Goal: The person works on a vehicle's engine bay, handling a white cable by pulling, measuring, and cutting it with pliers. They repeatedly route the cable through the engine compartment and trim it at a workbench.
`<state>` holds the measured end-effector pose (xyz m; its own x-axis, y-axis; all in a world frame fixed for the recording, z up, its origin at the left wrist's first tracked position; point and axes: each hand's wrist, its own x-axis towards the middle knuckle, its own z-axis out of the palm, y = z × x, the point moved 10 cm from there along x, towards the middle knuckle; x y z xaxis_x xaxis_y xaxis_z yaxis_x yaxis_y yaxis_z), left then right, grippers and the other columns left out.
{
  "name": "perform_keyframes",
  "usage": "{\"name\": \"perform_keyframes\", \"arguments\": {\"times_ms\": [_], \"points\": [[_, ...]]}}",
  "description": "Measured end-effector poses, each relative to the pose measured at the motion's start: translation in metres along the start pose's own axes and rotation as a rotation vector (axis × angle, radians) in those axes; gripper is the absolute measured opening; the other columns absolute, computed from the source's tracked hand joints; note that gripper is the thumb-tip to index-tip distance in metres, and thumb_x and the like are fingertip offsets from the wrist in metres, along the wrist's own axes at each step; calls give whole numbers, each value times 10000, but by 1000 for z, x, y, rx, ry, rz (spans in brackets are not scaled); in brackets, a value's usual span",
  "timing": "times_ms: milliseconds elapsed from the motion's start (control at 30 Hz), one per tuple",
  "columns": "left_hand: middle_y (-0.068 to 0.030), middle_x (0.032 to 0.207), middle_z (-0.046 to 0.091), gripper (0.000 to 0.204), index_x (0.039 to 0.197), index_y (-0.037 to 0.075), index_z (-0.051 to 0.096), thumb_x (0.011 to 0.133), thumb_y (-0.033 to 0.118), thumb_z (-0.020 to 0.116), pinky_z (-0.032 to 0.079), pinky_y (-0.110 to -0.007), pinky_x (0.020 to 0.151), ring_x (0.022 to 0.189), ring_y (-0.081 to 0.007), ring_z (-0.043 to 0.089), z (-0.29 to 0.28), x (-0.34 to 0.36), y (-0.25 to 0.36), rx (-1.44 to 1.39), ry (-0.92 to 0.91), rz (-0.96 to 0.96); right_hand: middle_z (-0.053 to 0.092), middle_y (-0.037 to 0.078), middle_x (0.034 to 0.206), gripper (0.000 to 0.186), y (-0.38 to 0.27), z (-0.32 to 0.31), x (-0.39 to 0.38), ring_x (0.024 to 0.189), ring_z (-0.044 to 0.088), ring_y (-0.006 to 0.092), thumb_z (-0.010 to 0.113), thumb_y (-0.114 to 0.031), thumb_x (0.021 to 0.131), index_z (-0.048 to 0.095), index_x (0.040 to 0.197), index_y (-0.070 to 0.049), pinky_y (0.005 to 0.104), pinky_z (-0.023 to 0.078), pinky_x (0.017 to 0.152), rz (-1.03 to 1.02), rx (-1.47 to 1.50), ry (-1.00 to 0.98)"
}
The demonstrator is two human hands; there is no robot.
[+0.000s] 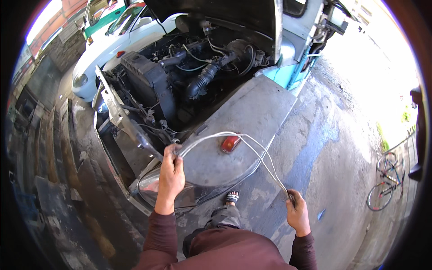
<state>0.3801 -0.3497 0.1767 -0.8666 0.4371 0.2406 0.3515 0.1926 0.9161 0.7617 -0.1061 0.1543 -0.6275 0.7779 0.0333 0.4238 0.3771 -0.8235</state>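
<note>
A pale, thin cable (pixel 227 134) arches between my two hands in a loose doubled loop over the grey fender. My left hand (pixel 171 175), near the open front corner of the vehicle, is closed on one end of it. Out to the right, beyond the fender's edge, my right hand (pixel 298 212) is closed round the other end, and a darker bit shows at its fingers. Under the loop, a red-orange lamp (pixel 230 143) lies on the bare grey fender (pixel 252 112).
The raised hood (pixel 216 13) stands over the engine bay with its ribbed air hose (pixel 203 80). Stripped front framework (pixel 118 105) juts out at the left. A white car (pixel 101 56) is parked behind. A bicycle (pixel 386 182) leans at the far right.
</note>
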Motion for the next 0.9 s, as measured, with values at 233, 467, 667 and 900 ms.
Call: {"name": "perform_keyframes", "arguments": {"times_ms": [233,467,667,900], "points": [[-87,727,623,196,1058,18,702,1008,37,513,490,-334,639,647,-175,596,71,128,10,213,-49,-66,587,206,700,254,-6,3,182,638,604,348,564,-20,953,624,1197,14,395,480,636,-5,-173,-218],[-96,832,678,285,1178,-17,707,991,29,497,509,-323,717,740,-170,633,122,218,-23,393,-46,-137,681,290,862,298,14,29,337,855,665,494,581,-101,953,638,1229,-3,507,525,754,-230,-160,-349],[-189,938,724,302,1185,9,711,961,42,511,538,-394,839,914,-299,711,171,262,-42,637,47,-257,703,279,956,288,10,79,441,903,677,474,585,-159,975,629,1213,-4,520,529,788,-401,-236,-465],[-313,1016,715,311,1156,32,739,912,45,546,557,-432,900,983,-431,720,211,325,-131,477,165,-524,723,233,964,288,-31,137,512,881,685,447,550,-263,994,644,1164,-51,512,539,771,-523,-194,-515]]}}
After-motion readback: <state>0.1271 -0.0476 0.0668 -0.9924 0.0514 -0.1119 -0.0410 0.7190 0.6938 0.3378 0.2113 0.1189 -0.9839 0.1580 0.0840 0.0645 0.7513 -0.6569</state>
